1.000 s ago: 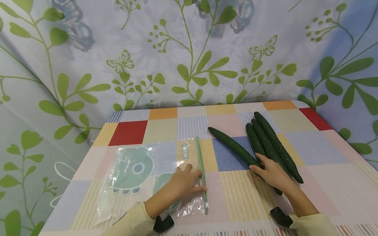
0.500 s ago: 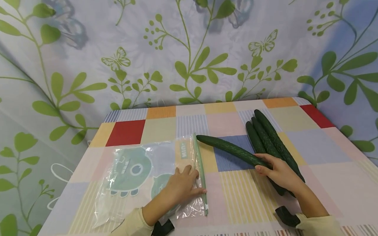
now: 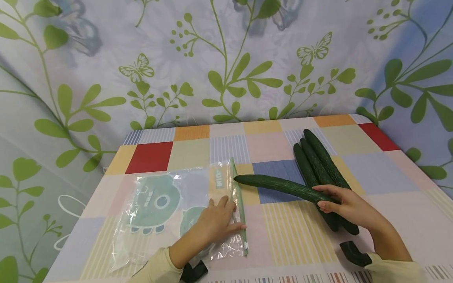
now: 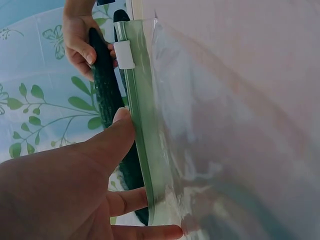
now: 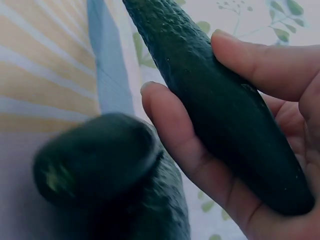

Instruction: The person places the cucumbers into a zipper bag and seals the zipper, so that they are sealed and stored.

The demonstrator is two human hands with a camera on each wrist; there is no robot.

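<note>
My right hand (image 3: 348, 204) grips a dark green cucumber (image 3: 276, 185) near its thick end, thumb on one side and fingers curled round the other. Its thin end points left to the bag's zip edge; whether they touch I cannot tell. Beneath that hand, three more cucumbers (image 3: 320, 167) lie side by side. My left hand (image 3: 217, 222) rests with spread fingers on a clear zip bag (image 3: 198, 181) printed with green cartoon figures. The left wrist view shows the thumb (image 4: 120, 127) by the green zip strip (image 4: 137, 95), which carries a white slider (image 4: 124, 55).
A patchwork cloth covers the table (image 3: 283, 232). Behind it hangs a leaf-patterned curtain (image 3: 198, 59). White cord loops (image 3: 67, 200) hang beyond the table's left edge. Black bands (image 3: 355, 253) are at both sleeves.
The right hand has taken hold of the cucumber and lifted it off the table, drawing it right and nearer. Its tip has swung left toward the bag. The left hand stays on the bag.
</note>
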